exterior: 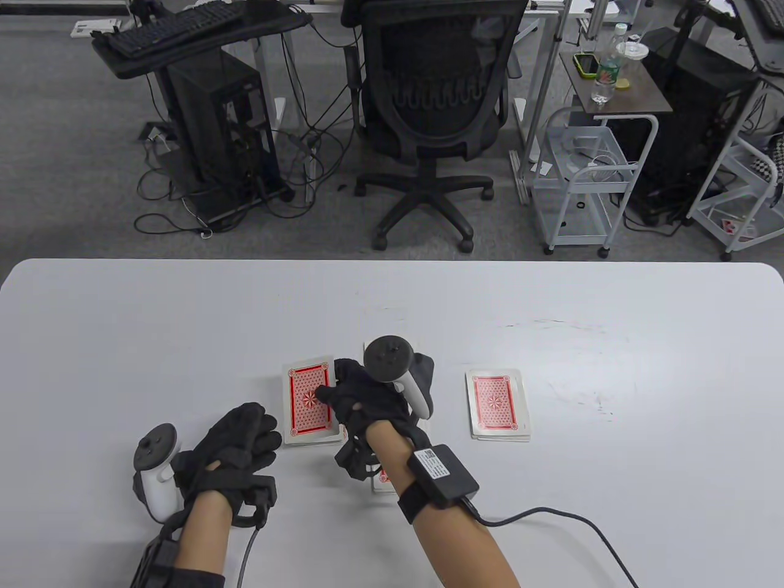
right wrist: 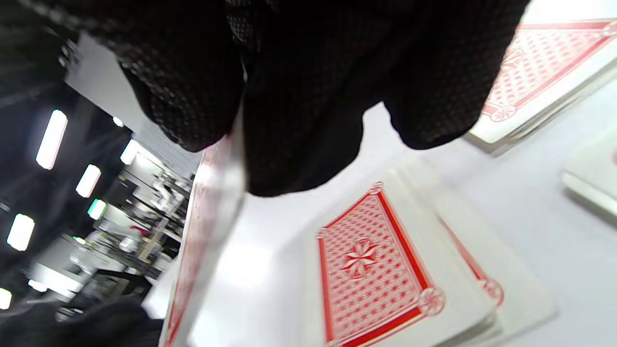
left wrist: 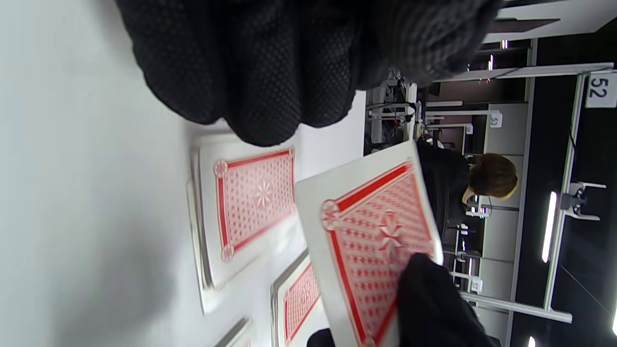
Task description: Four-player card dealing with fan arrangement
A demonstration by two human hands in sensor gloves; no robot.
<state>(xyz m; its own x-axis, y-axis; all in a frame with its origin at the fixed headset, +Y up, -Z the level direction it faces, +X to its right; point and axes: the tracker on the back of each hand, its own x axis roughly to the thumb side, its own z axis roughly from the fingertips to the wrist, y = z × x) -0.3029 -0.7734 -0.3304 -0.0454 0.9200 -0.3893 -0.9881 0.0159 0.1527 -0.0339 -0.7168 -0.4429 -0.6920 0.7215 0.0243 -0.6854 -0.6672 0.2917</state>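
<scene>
Basically: right hand (exterior: 367,398) pinches a single red-backed card (left wrist: 376,241), lifted and tilted over the left pile (exterior: 311,401) on the white surface (exterior: 184,318). Table view reads it as lying nearly flat over the pile; left wrist view shows it clear of the surface, with a gloved fingertip (left wrist: 434,299) on its back, and right wrist view catches it edge-on (right wrist: 212,212) between fingers.

Left hand (exterior: 236,453) sits on the surface just left of that pile, fingers curled; can't tell whether it holds anything.

Second pile (exterior: 497,404) lies well to the right, face down. Another pile near the right wrist is mostly hidden in table view (exterior: 383,481); left wrist view shows more stacks along its bottom edge (left wrist: 301,299).

Behind the surface: office chair (exterior: 435,110), PC tower (exterior: 223,122), white cart (exterior: 588,177) with a bottle (exterior: 606,70).
</scene>
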